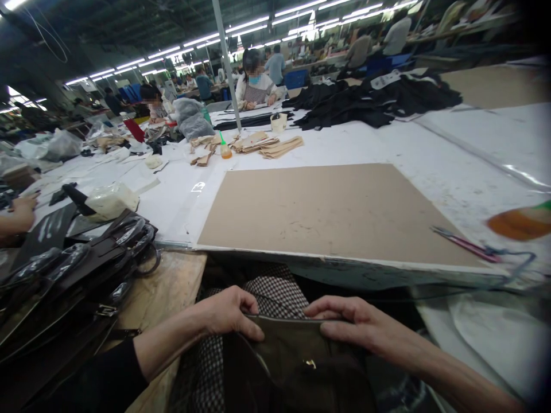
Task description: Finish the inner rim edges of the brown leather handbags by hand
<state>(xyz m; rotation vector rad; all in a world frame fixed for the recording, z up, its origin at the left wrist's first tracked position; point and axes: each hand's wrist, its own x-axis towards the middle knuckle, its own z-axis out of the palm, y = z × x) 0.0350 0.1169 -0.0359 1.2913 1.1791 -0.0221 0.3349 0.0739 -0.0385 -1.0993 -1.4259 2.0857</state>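
A dark brown leather piece, seemingly a bag (pixel 297 350), with a small gold-coloured metal fitting, lies over the lap at the bottom centre. My left hand (pixel 235 312) pinches its upper edge on the left, thumb in front. On the right, my right hand (pixel 344 321) grips the same edge between thumb and fingers. Between the two hands the edge runs nearly straight. The lower part of the piece is dark and partly cut off by the frame.
Beyond the lap, a brown board (pixel 322 212) lies on the white table (pixel 172 201), with pink-handled snips (pixel 467 244) on its right. Dark bags (pixel 77 275) are piled at left, near another person's hand (pixel 21 212). An orange glue bottle (pixel 520 222) is at far right.
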